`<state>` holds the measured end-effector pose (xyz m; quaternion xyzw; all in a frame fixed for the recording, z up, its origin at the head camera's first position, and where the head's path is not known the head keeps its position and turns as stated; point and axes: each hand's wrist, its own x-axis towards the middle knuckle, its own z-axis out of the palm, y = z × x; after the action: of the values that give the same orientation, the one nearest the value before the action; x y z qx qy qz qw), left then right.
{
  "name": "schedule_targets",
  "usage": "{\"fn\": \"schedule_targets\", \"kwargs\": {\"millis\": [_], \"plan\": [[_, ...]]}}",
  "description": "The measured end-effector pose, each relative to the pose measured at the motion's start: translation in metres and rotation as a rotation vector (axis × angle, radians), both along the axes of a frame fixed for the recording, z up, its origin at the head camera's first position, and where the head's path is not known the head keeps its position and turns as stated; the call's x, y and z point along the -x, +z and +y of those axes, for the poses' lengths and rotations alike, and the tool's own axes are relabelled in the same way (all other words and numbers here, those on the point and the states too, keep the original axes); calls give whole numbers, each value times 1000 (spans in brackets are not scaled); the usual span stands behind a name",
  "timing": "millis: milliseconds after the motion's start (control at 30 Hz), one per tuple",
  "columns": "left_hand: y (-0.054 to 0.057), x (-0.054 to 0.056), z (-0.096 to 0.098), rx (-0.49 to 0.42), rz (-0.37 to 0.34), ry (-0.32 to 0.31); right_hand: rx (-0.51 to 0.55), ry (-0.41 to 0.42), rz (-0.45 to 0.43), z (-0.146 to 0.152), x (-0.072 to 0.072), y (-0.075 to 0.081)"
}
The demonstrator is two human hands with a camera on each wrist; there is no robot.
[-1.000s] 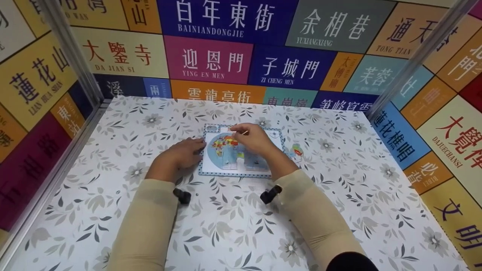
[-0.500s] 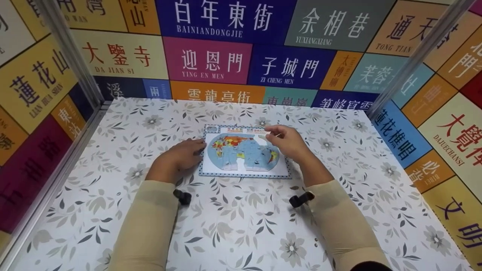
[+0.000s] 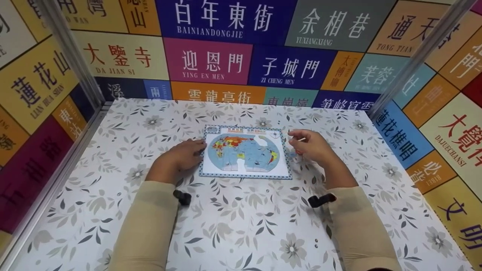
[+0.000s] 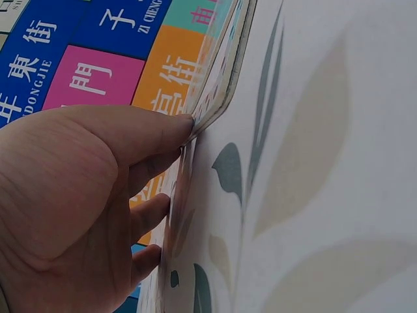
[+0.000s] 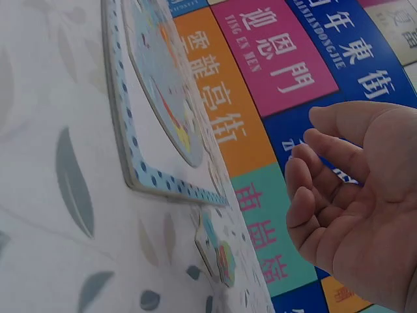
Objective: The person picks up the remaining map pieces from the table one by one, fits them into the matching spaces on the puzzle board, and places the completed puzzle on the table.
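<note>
A world map jigsaw puzzle point(image 3: 226, 174) with a blue dotted border lies flat on the table. White gaps show in its oval map at the upper right and the bottom middle. My left hand point(image 3: 185, 153) rests at the puzzle's left edge, and in the left wrist view its thumb touches the board's border. To the right of the board, my right hand point(image 3: 311, 146) hovers with loosely curled fingers and nothing between them. A loose puzzle piece point(image 5: 218, 251), blue with green and red, lies on the table close by the board's corner; in the head view my right hand mostly covers it.
A white tablecloth point(image 3: 226, 229) printed with grey leaves and flowers covers the table. Colourful panels point(image 3: 211, 60) with Chinese lettering stand behind and on both sides, with metal posts point(image 3: 410, 60) at the corners. Black wrist cameras point(image 3: 321, 200) sit on beige sleeves.
My right hand has moved right from above the top middle of the puzzle, across it, to beside the loose piece, uncovering the map. My left hand has stayed at the left edge.
</note>
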<state>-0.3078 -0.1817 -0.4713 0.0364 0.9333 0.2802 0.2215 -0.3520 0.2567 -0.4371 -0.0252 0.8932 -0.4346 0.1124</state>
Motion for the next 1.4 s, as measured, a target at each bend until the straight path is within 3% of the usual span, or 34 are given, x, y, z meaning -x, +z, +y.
{"fn": "schedule_targets", "kwargs": {"millis": [233, 700, 1000, 1233, 1400], "plan": [[-2, 1, -2, 19, 29, -38, -8, 21, -2, 13, 3, -6], [-4, 2, -1, 19, 21, -27, -81, -7, -9, 39, 11, -25], [-4, 2, 0, 29, 14, -21, -143, -42, -79, 44, 13, -31], [-5, 1, -3, 27, 68, -77, -77, -56, -129, 47, 13, -38], [-5, 1, -3, 21, 51, -63, -105, -73, -124, 44, 13, -38]]}}
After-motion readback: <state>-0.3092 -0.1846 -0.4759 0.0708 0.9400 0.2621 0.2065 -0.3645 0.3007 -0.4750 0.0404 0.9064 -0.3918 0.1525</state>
